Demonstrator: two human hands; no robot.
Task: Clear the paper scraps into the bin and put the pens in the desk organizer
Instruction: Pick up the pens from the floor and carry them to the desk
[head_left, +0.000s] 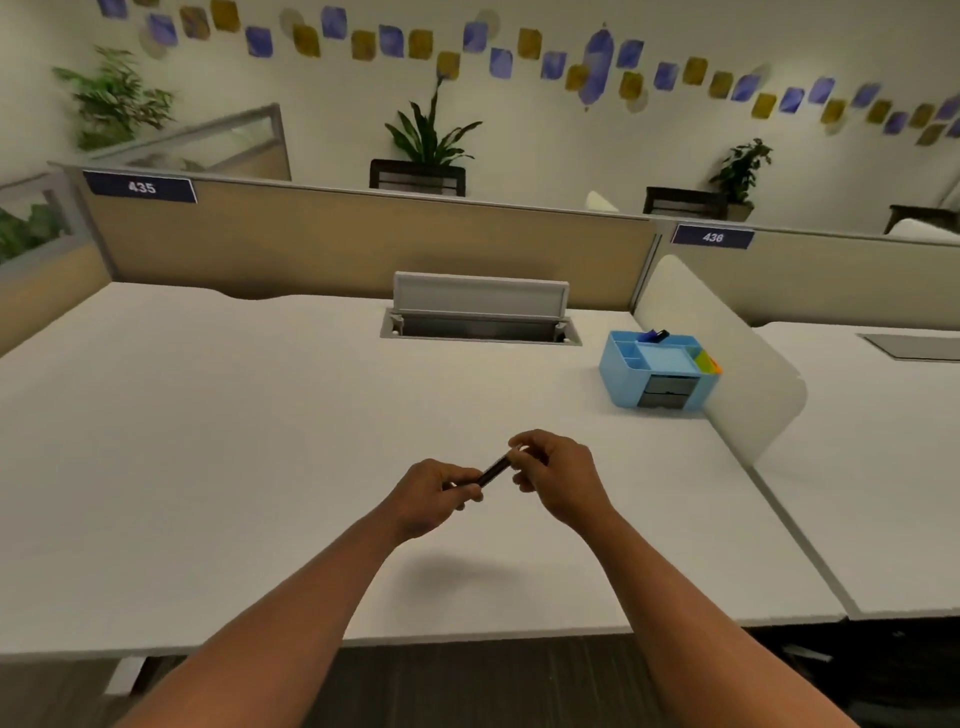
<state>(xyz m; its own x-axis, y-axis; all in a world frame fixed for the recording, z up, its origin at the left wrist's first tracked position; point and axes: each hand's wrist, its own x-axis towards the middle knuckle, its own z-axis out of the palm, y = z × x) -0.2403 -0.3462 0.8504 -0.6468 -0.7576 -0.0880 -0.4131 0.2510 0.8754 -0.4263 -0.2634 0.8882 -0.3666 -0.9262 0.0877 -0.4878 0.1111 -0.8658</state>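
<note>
Both of my hands hold one dark pen (493, 471) above the middle of the white desk (208, 441). My left hand (434, 496) pinches its lower end and my right hand (558, 480) grips its upper end. The pen slants up to the right between them. A light blue desk organizer (657, 369) stands at the back right of the desk, beside a white divider; it has open top compartments, dark drawers in front, and a blue item at its back edge. No paper scraps or bin are in view.
An open cable hatch (480, 325) with a raised grey lid sits at the desk's back centre. A beige partition (363, 244) runs behind it. The rounded white divider (727, 358) separates this desk from the neighbouring desk (883, 467) on the right.
</note>
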